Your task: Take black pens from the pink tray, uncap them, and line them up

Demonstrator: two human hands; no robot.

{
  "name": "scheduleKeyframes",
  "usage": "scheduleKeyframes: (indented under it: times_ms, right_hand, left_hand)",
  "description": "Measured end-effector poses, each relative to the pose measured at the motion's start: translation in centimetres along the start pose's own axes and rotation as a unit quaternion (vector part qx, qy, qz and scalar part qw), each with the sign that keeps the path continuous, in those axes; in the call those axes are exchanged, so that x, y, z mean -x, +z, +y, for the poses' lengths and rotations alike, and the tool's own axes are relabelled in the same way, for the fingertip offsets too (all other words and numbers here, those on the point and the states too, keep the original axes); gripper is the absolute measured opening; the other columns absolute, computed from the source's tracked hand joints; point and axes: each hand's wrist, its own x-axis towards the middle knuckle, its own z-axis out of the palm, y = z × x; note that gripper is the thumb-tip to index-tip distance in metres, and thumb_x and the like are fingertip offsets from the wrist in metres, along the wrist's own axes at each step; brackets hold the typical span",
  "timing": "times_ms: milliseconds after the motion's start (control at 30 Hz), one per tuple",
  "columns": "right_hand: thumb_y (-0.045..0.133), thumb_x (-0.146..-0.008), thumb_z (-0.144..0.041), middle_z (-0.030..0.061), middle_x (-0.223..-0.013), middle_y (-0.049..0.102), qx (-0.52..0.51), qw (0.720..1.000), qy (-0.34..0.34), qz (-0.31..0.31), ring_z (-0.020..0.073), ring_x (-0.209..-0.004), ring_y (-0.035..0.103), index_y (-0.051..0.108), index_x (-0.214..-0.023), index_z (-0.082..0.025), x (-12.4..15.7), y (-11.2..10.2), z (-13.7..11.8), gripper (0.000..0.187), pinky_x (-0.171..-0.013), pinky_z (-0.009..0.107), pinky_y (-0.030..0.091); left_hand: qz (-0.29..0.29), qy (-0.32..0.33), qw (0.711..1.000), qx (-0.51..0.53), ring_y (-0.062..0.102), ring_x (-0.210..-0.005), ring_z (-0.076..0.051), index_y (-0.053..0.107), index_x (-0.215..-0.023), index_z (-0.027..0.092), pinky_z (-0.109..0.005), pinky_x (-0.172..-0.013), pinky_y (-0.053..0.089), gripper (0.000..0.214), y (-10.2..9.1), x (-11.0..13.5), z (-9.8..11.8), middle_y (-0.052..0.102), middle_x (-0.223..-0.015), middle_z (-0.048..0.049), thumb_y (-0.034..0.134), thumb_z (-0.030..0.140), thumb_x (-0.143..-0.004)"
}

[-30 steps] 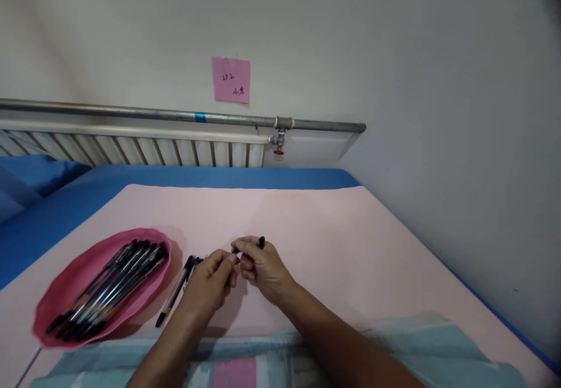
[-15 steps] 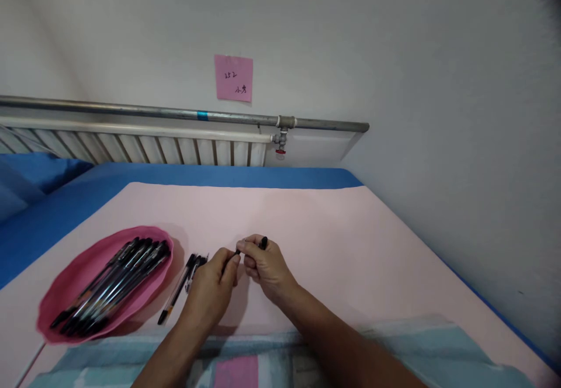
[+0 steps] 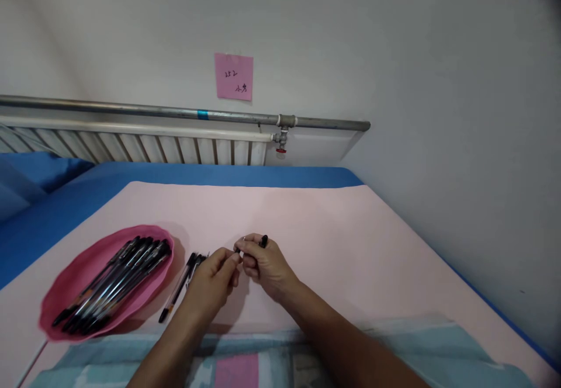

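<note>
My left hand (image 3: 213,283) and my right hand (image 3: 264,265) meet fingertip to fingertip over the pink sheet (image 3: 333,242). The right hand is closed round a black pen (image 3: 263,241), whose end sticks out above the knuckles. The left hand pinches a small part at the pen's other end; I cannot make out what it is. Two loose black pens (image 3: 179,287) lie just left of my left hand. A pink oval tray (image 3: 65,283) further left holds several black pens (image 3: 114,286).
Blue bedding (image 3: 65,201) surrounds the pink sheet. A white radiator (image 3: 140,145) and a metal pipe (image 3: 175,111) run along the wall, with a pink sticky note (image 3: 234,76) above. A striped cloth (image 3: 272,359) lies at the near edge. A grey wall stands at the right.
The hands have hardly moved; the fingertips have shifted slightly at the pen's end. The camera has tilted a little.
</note>
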Motion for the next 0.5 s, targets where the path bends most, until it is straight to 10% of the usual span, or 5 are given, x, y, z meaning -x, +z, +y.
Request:
scheduleKeyframes:
  times_ms: [167,500]
  right_hand:
    - [0.071,-0.062,-0.029,-0.0036,-0.058,0.051,-0.027,0.997,0.008,-0.068,0.0009,-0.039,0.027,0.06,-0.079,-0.013,0.08,-0.19,-0.29,0.026,-0.035,0.017,0.013]
    - [0.073,-0.059,-0.027,-0.0096,-0.042,0.036,-0.009,1.0,0.006,-0.013,0.0018,-0.036,0.026,0.053,-0.067,-0.015,-0.12,-0.11,-0.1,0.025,-0.035,0.016,0.014]
  left_hand:
    - [-0.054,-0.072,0.985,0.149,0.019,-0.03,-0.002,0.045,-0.071,0.021,-0.017,-0.031,0.009,0.031,-0.13,0.13,0.7,0.043,-0.048,0.0093,0.056,0.05,-0.068]
    - [-0.022,-0.033,0.997,0.062,0.022,-0.031,-0.002,0.044,-0.063,0.019,-0.016,-0.031,0.013,0.032,0.1,0.11,0.25,0.038,-0.043,0.0094,0.052,0.048,-0.075]
